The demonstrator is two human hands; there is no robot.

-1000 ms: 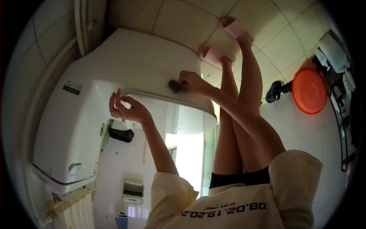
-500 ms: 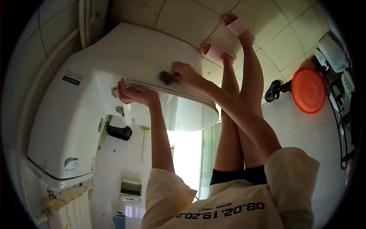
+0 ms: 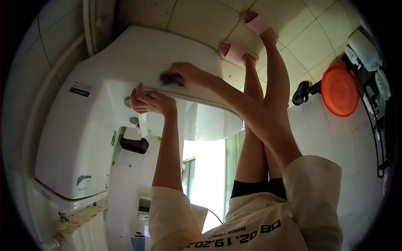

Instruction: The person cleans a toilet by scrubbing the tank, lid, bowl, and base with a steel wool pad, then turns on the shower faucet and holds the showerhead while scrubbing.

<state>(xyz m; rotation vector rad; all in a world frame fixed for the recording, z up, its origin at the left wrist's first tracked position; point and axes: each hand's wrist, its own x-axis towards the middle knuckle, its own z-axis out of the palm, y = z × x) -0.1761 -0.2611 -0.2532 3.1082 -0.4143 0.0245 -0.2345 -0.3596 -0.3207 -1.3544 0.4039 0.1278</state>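
Note:
My right hand is closed on a dark scrubber, blurred by motion, and presses it to the white body of a toilet. The toilet's lid or seat, tilted up, runs from beside my left hand toward my legs. At its edge near the hinge, my left hand has its thumb above and bent fingers below, and it appears to hold that edge. Two grey round hinge parts show just beyond these fingers. The toilet's tank, with green and white labels, stands at the left.
Pipes run along the tiled wall at the far left, and a cream radiator stands at the lower left. A black holder hangs on the wall. To the right are an orange basin, black shoes and a black rack.
My right hand and the scrubber have moved left along the toilet surface, closer to my left hand. My left hand keeps almost the same place on the edge. The view has shifted slightly.

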